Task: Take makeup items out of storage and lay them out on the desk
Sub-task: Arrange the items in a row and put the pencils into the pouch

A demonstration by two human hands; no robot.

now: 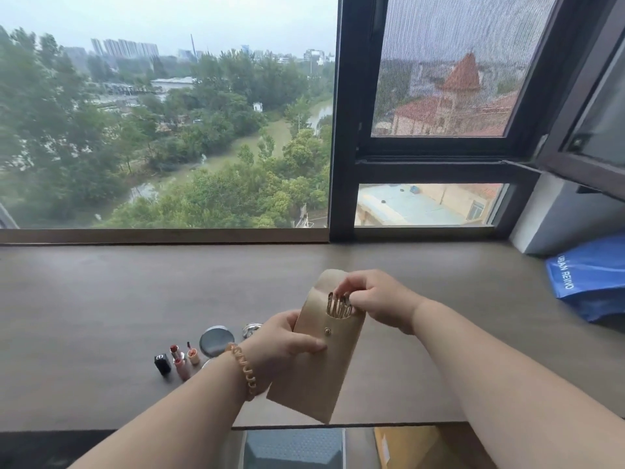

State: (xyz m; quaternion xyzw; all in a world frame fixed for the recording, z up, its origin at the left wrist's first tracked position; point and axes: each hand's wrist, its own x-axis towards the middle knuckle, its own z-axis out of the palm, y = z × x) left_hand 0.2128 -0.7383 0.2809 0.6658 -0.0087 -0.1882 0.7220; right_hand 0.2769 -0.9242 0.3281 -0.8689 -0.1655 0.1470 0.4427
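Observation:
A beige pouch with a snap button is held upright above the brown desk. My left hand grips its left side, thumb across the front. The pouch's flap is open, and gold brush handles stick out of its mouth. My right hand pinches those handles at the top. On the desk to the left lie a black lipstick, an open red lipstick, a pink tube, a small pink pot, a round silver compact and a small shiny item.
A blue shopping bag lies at the desk's right end by the wall. A large window runs along the desk's far edge, with an open sash at the upper right. A gap below the desk's near edge shows a box and floor.

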